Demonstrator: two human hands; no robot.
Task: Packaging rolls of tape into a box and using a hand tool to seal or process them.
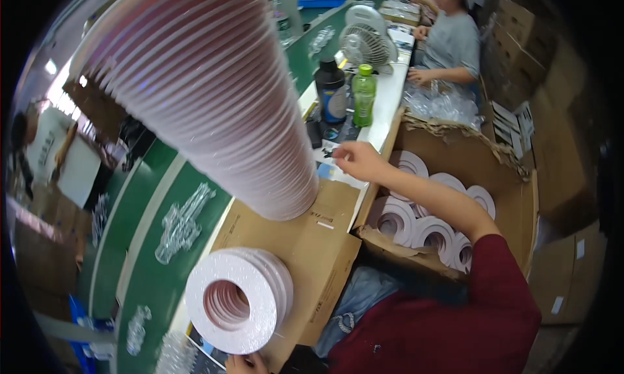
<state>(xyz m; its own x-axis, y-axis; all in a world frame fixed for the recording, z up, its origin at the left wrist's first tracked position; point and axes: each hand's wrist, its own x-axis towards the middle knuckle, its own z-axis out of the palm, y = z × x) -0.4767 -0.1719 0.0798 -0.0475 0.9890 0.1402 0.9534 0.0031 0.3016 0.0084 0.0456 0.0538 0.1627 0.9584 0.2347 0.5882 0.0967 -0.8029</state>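
Note:
A short stack of flat white rings (206, 322) lies on brown cardboard (335, 208), pinkish inside its hole. At its near edge is my left hand (247, 363), fingers curled against the rim and partly cut off by the picture's lower edge. Behind it rises a tall column of the same rings (214, 114), which reaches past the top of the view. My right hand (361, 161) is stretched out to the right of the column, finger and thumb closed together. Near those fingertips is a small black thing (327, 152); whether they hold it is unclear.
An open carton (422, 130) to the right holds more white rings (393, 221). Beyond my right hand stand a green bottle (364, 98), a dark bottle (331, 91) and a fan (367, 39). Clear plastic pieces (182, 224) lie on the green belt (156, 270). Two people (448, 42) work nearby.

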